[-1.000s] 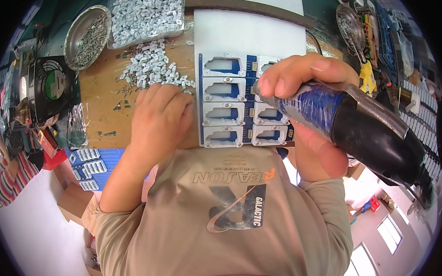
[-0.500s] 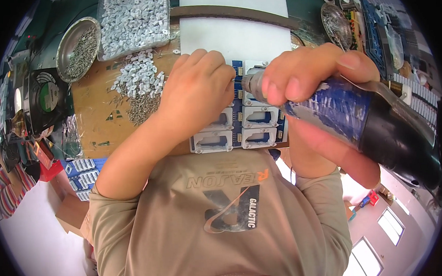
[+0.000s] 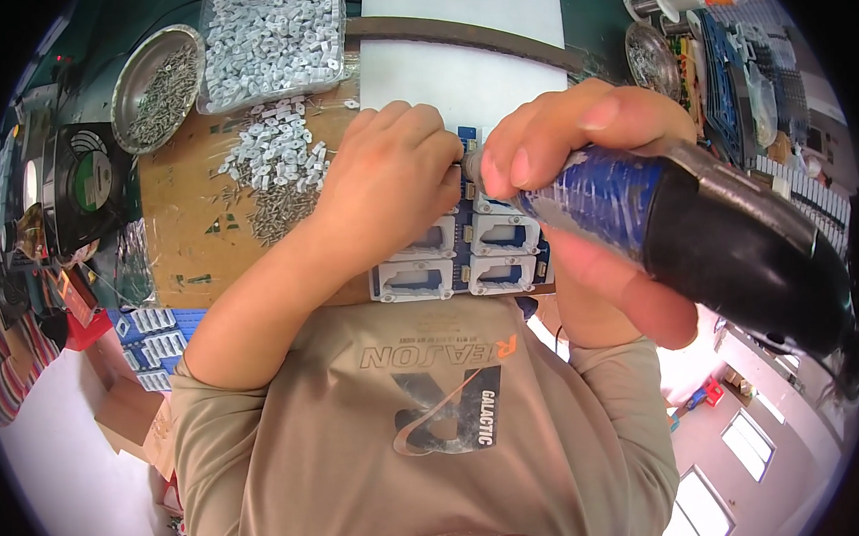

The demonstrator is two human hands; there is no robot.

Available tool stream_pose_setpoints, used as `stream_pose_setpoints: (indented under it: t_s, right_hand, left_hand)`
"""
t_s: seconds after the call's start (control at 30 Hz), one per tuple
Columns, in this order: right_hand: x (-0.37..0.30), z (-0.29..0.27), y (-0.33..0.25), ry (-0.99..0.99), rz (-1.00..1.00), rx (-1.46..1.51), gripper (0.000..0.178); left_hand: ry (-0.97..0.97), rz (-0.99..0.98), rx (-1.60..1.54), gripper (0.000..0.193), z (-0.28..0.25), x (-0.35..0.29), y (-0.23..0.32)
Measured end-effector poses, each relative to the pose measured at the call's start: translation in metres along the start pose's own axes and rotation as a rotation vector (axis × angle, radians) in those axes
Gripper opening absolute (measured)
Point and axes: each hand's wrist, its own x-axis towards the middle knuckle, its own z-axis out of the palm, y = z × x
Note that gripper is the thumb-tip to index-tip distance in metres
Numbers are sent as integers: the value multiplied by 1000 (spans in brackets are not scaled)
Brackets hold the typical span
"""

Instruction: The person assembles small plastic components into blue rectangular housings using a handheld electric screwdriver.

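My right hand (image 3: 586,127) is wrapped round an electric screwdriver (image 3: 735,231) with a blue and black body, its nose pointing left. Over the work, my left hand (image 3: 387,184) has its fingers curled in a pinch beside that nose. Whatever they hold, if anything, is hidden. Beneath both hands lies a blue circuit board (image 3: 460,252) carrying several white plastic frames (image 3: 503,274); its far part is mostly covered by my hands. Left of my left wrist are a heap of small white plastic pieces (image 3: 276,155) and a heap of screws (image 3: 281,214).
A clear tub (image 3: 274,104) of white pieces stands at the back, beside a metal bowl (image 3: 121,95) of screws. A dark bar (image 3: 467,34) crosses a white sheet (image 3: 412,77) behind the board. At left is a black fan (image 3: 90,177); another bowl (image 3: 652,57) stands far right.
The screwdriver and my right hand have shifted slightly left, with its rear end swung lower. My left hand keeps its pinch beside the tool's nose. The whole view has shifted slightly.
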Motion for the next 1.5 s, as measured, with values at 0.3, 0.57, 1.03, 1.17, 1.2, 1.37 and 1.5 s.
stream_pose_setpoints:
  t_s: [0.3, 0.57, 1.03, 1.17, 1.2, 1.37, 1.5]
  right_hand:
    - [-5, 12, 5, 94, 62, -61, 104]
    - [-8, 15, -7, 157, 200, -183, 105]
    - [-11, 27, -6, 336, -25, -23, 65]
    - [-28, 30, -3, 397, 34, -120, 64]
    - [-32, 29, -1, 380, 47, -103, 63]
    - [-39, 31, -3, 355, 54, -75, 69]
    - [-40, 33, -1, 325, 50, -74, 77]
  left_hand:
    - [3, -4, -3, 9, 1, -3, 0]
    - [-3, 0, 6, 10, 1, -3, -1]
    - [36, 25, -98, 10, -31, -7, -6]
    - [55, -59, 8, 11, -72, -34, -20]
    - [24, -118, 68, 12, -80, -42, -23]
    - [-92, -155, 181, 12, -91, -82, -30]
    - [-23, -260, 133, 14, -76, -93, -20]
